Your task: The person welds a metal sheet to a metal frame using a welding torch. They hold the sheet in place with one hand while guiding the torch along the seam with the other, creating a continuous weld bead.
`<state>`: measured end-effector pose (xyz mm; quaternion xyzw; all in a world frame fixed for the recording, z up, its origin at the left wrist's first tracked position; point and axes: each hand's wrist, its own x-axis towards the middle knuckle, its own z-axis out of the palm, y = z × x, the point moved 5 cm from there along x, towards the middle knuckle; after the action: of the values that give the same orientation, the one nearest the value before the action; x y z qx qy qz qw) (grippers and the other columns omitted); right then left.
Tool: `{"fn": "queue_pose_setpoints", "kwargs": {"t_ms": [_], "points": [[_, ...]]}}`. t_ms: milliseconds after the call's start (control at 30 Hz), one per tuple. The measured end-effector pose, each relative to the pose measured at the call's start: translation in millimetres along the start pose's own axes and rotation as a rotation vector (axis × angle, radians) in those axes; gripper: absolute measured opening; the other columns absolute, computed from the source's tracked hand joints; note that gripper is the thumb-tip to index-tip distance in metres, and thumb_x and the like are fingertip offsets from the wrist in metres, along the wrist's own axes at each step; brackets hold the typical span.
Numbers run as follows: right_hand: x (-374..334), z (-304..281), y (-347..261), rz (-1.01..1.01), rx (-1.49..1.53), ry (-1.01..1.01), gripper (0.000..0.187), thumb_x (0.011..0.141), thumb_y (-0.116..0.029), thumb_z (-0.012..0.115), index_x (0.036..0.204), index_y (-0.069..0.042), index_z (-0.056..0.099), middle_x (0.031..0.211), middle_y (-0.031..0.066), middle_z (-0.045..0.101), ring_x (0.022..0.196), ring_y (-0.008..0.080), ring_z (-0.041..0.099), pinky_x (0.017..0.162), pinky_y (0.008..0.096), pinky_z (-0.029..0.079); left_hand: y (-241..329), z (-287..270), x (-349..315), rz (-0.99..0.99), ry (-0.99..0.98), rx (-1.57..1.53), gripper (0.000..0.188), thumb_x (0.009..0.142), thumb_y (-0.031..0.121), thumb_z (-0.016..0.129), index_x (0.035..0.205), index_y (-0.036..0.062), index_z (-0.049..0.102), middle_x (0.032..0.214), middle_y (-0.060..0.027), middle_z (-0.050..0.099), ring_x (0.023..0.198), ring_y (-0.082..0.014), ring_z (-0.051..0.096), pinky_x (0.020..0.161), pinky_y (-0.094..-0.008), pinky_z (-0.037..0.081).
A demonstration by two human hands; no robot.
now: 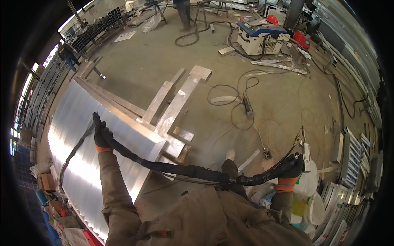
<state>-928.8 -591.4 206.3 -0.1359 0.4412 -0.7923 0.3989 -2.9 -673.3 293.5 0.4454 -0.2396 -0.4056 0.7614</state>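
Observation:
Both hands wear black gloves with orange cuffs. My right hand point(289, 167) is closed on a handheld welding torch point(306, 159), which has a silvery body and a thin nozzle pointing away from me. A thick black sleeved cable point(184, 169) runs from the torch across in front of my waist to my left hand point(101, 133). That hand grips the cable above a ribbed silvery metal panel point(88, 149). Past my left hand, the cable hangs down over the panel's left side. The glove partly hides the torch's handle.
Metal beams point(177, 100) extend beyond the panel. An angle grinder point(248, 107) and loose cords lie on the floor. A white and blue machine point(262, 39) stands at the far right. Two people are in the background. Metal profiles point(350, 158) and bags flank my right side.

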Motion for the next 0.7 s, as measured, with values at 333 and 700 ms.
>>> {"fn": "queue_pose_setpoints", "kwargs": {"t_ms": [333,700], "points": [[249.2,156.8,-22.6,-0.057,-0.107,-0.135,0.023,0.115,-0.032,0.067,0.130,-0.015,0.069,0.100,0.0104,0.073,0.095,0.0232,0.072,0.081,0.0402,0.063,-214.4,-17.6,72.5,-0.038,0.506,-0.244,0.042,0.117,0.047,0.059,0.124,0.0063,0.065,0.096,-0.0074,0.066,0.079,-0.0236,0.068,0.071,-0.0396,0.061],[403.0,271.3,98.5,0.505,0.165,-0.259,0.019,0.113,-0.024,0.070,0.126,-0.011,0.071,0.112,0.0126,0.080,0.101,0.0272,0.077,0.088,0.0462,0.067,-272.1,17.1,147.9,0.166,0.663,0.132,0.035,0.117,0.040,0.059,0.121,0.0064,0.069,0.103,-0.0142,0.074,0.083,-0.0280,0.072,0.072,-0.0426,0.061]]}}
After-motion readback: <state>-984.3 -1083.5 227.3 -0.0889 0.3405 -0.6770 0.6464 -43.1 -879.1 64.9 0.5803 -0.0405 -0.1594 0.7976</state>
